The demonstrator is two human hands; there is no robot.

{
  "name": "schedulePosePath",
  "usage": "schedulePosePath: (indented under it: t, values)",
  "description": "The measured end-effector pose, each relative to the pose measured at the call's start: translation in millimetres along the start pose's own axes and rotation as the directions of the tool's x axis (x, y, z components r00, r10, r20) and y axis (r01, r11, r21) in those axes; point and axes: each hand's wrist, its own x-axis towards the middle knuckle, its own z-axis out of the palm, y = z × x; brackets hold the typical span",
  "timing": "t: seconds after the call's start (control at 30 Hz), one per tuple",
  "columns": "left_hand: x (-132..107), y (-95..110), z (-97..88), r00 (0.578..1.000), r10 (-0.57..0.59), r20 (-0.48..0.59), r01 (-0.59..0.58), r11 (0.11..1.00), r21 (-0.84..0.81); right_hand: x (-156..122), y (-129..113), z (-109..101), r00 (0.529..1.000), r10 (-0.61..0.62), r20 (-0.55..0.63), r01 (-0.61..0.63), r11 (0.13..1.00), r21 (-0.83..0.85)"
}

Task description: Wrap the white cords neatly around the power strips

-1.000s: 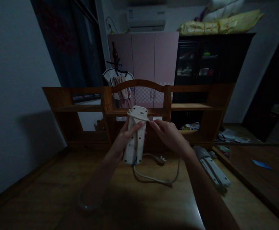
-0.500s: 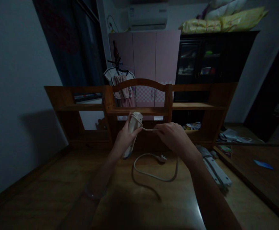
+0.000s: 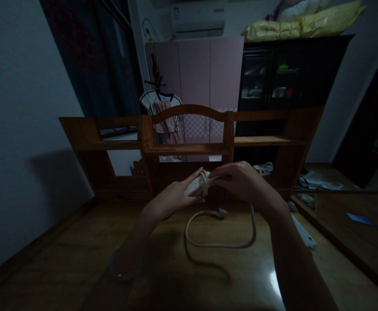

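Observation:
My left hand is closed around a white power strip, held above the wooden desk. White cord is wrapped about the strip's far end. Close by on the right, my right hand pinches the power cord where it leaves the strip. From that hand the cord hangs down and curves in a loop over the desk, ending in a plug. Much of the strip is hidden behind my left fingers.
Under my right forearm, a second white power strip lies on the wooden desk. A wooden shelf unit stands along the desk's back. A blue flat item lies to the right, beyond the desk's raised edge.
The held strip has turned from steeply slanted to pointing right, its end nearer my right hand. My right hand has moved slightly right, and the hanging cord has shifted right too.

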Motion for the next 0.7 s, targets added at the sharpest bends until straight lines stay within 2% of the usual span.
schedulePosePath:
  t: [0.1,0.2,0.3,0.43,0.53,0.63,0.7]
  values:
    - [-2.6,5.2,2.6,0.996,0.083,0.013,-0.084,0.97,0.228,-1.0,-1.2,1.3,1.0,-0.001,0.022,-0.002,0.995,0.099]
    - [-4.3,12.6,2.9,0.989,0.127,0.077,-0.148,0.883,0.445,-2.1,4.8,0.4,0.998,0.008,0.062,-0.02,0.98,0.198]
    - [-7.8,23.0,0.4,0.984,0.134,0.121,-0.179,0.804,0.567,-2.7,15.2,-3.5,0.995,0.004,0.104,-0.038,0.945,0.323]
    - [-16.0,37.3,-1.1,0.975,0.174,0.137,-0.221,0.762,0.609,-3.4,27.4,-11.3,0.985,-0.055,0.165,-0.043,0.843,0.536]
    - [-21.9,46.5,0.9,0.96,0.227,0.162,-0.279,0.746,0.604,-3.5,36.0,-14.0,0.986,-0.063,0.155,-0.055,0.749,0.66]
    - [-25.7,54.6,3.1,0.939,0.284,0.195,-0.345,0.74,0.578,-2.3,44.8,-9.6,0.988,-0.051,0.144,-0.07,0.688,0.722]
    - [-27.3,58.6,3.8,0.925,0.322,0.204,-0.38,0.737,0.559,-0.9,49.2,-2.8,0.988,-0.084,0.133,-0.053,0.616,0.786]
